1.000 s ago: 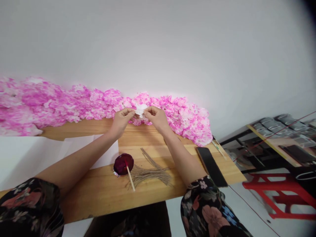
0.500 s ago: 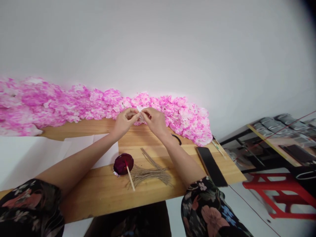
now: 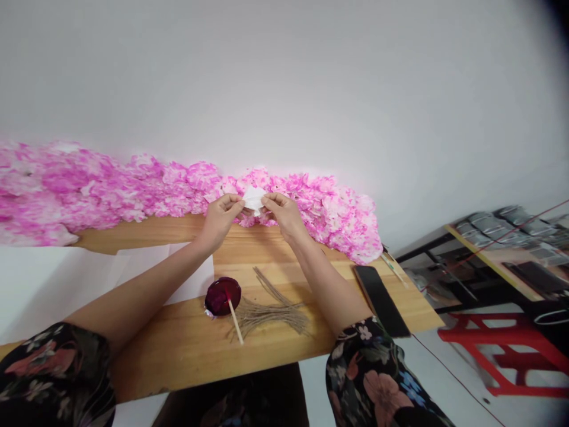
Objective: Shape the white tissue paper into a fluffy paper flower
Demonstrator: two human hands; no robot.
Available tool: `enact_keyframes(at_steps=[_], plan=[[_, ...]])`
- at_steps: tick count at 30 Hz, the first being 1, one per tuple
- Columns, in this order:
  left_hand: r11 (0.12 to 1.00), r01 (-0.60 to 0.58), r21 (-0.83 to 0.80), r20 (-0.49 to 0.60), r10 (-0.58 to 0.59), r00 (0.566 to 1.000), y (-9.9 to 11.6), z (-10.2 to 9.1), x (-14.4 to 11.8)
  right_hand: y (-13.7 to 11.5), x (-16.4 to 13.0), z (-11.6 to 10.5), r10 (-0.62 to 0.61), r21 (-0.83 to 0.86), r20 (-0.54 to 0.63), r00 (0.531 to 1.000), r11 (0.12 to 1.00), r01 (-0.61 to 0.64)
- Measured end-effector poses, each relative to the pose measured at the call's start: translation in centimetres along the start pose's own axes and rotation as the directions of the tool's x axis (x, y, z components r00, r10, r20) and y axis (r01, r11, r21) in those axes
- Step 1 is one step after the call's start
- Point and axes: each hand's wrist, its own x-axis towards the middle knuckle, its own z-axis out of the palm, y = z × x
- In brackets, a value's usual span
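Between my two hands is a small piece of white paper (image 3: 253, 200), stretched out above the far part of the table. My left hand (image 3: 223, 214) pinches its left edge between thumb and fingers. On the other side, my right hand (image 3: 285, 213) pinches the right edge the same way. Just behind the hands lies a long heap of pink and white paper flowers (image 3: 178, 184). Nearer to me sits a small dish of dark red liquid (image 3: 217, 295), with a wooden stick (image 3: 235, 321) leaning in it. Thin brown stems (image 3: 275, 314) lie crossed beside the dish.
White paper sheets (image 3: 95, 267) cover the left of the wooden table (image 3: 186, 362). A black phone (image 3: 382, 299) lies at its right edge, with a thin brush (image 3: 394, 267) behind it. A red plastic stool (image 3: 502, 341) and a shelf with grey bundles (image 3: 511, 228) stand to the right.
My hands have moved apart, and the white paper that was bunched between my fingertips is now spread wider. The dish, stems and phone have stayed in place.
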Motion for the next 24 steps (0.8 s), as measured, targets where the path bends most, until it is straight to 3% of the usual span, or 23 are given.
enact_keyframes(at_steps=[3, 7, 12, 16, 19, 22, 24], plan=[[0.999, -0.023, 0.043, 0.012, 0.022, 1.0, 0.2, 0.0, -0.1, -0.4, -0.4, -0.2, -0.137, -0.117, 0.004, 0.991, 0.984, 0.137], [0.99, -0.068, 0.122, 0.056, 0.062, 0.997, 0.6, 0.0, -0.5, -0.7, -1.2, -0.3, -0.423, -0.469, 0.031, 0.905, 0.794, 0.387], [0.989, -0.061, 0.138, 0.106, 0.046, 0.993, 1.0, 0.2, -0.9, -0.4, -2.0, 0.2, -0.519, -0.657, 0.134, 0.844, 0.591, 0.468], [0.998, -0.015, 0.067, 0.119, 0.007, 0.993, 0.8, 0.3, -0.7, -0.8, -2.7, 0.7, -0.539, -0.692, 0.176, 0.824, 0.527, 0.493], [1.0, 0.006, 0.02, 0.078, -0.007, 0.997, 0.6, 0.3, -0.6, -0.9, -2.7, 0.8, -0.529, -0.672, 0.145, 0.836, 0.567, 0.476], [0.999, 0.042, -0.008, 0.029, -0.042, 0.999, 0.6, 0.2, -0.4, -0.6, -1.8, 0.5, -0.474, -0.533, 0.027, 0.88, 0.738, 0.414], [0.998, 0.053, -0.023, 0.002, -0.052, 0.999, 0.6, 0.2, -0.3, -0.3, -1.0, 0.3, -0.371, -0.386, -0.033, 0.928, 0.861, 0.331]])
